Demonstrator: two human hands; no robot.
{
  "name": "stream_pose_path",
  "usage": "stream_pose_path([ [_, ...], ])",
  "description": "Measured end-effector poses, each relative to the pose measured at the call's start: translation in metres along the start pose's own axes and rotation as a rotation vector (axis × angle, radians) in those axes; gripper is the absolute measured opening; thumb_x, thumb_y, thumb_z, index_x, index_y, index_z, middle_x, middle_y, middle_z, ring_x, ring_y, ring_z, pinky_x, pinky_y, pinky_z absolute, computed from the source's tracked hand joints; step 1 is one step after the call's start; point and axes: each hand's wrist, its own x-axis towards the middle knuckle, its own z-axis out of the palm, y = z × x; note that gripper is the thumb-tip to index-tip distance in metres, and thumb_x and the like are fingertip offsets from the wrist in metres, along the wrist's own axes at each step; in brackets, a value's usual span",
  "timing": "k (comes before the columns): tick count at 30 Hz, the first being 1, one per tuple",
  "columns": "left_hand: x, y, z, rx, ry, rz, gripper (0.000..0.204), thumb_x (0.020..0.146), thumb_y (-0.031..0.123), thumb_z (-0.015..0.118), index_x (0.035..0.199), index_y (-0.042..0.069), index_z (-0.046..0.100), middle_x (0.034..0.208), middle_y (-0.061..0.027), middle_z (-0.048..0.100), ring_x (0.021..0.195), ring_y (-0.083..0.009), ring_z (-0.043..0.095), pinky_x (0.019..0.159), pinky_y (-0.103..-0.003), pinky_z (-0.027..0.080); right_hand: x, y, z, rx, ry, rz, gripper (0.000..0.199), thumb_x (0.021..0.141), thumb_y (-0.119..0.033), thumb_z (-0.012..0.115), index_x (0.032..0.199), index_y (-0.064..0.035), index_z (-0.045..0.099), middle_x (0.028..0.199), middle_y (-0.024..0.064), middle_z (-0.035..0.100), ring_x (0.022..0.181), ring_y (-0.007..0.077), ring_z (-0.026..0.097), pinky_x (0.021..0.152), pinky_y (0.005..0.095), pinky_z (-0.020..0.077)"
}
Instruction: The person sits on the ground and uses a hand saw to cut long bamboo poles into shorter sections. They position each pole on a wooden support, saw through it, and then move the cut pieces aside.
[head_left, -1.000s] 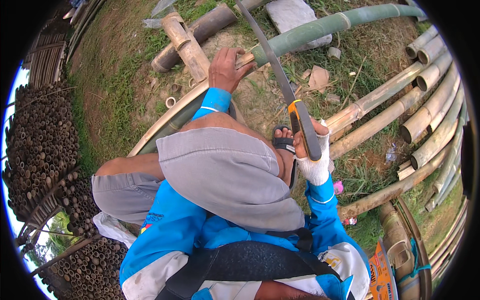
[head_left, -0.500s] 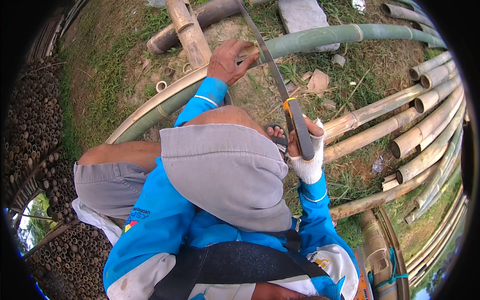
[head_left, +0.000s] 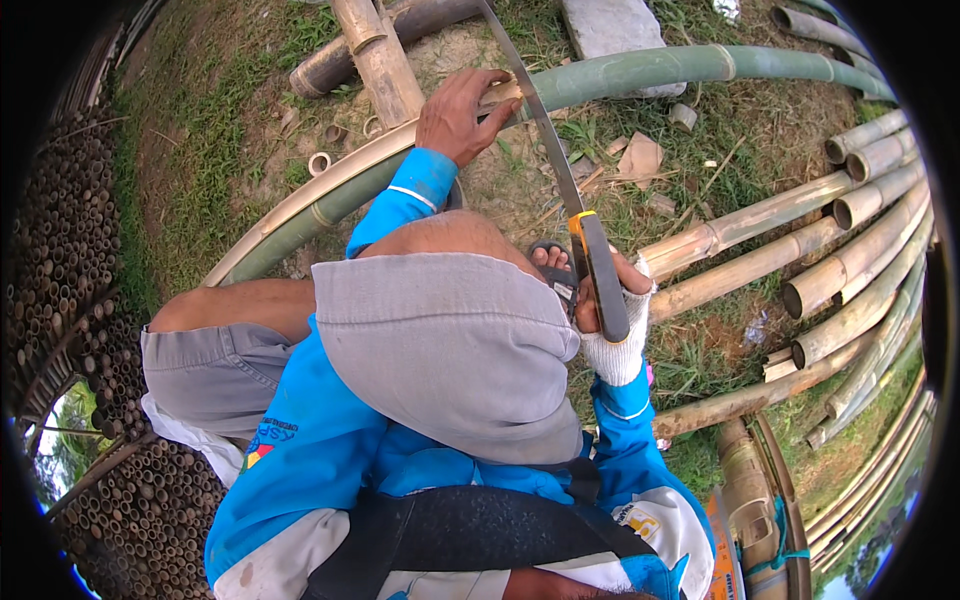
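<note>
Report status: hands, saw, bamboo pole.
Left hand bare, gripping the green bamboo pole at the cut. Right hand, gloved, shut on the saw handle; blade on the pole beside the left hand. Bent knee close under the stroke.

left hand (head_left: 462, 115) grips green bamboo pole (head_left: 640, 72) | right hand (head_left: 612, 322) holds saw (head_left: 560, 180) | blade on pole

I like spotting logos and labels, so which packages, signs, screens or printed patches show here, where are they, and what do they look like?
Printed patch: on the blue shirt's left side, small, multicoloured.
Printed patch: on the white cloth by the right sleeve, yellow and dark.
Orange panel: bottom right edge, narrow, upright, partly cut off.
No screens or signs.
</note>
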Motion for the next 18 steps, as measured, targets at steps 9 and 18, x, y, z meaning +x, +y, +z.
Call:
stream_pose_path([
  [9,0.001,0.023,0.008,0.104,0.151,-0.098,0.026,0.09,0.025,0.086,0.105,0.009,0.072,0.108,-0.0092,0.07,0.093,-0.0351,0.072,0.076,-0.048,0.058,-0.01,-0.007,-0.002,0.186,0.005,0.05,0.067,0.089,0.01,0.077,0.147,0.0016,0.046,0.135,0.0147,0.064,0.119,0.0187,0.068,0.099,0.0304,0.0572],
  [18,-0.02,0.038,0.021,0.022,0.272,0.021,0.021,0.092,0.017,0.08,0.105,0.008,0.066,0.106,-0.0116,0.071,0.097,-0.0376,0.071,0.084,-0.049,0.054,-0.01,-0.005,0.003,-0.116,0.025,0.021,0.066,0.086,0.009,0.078,0.145,0.0024,0.048,0.133,0.0135,0.066,0.114,0.0167,0.068,0.1,0.031,0.0541],
])
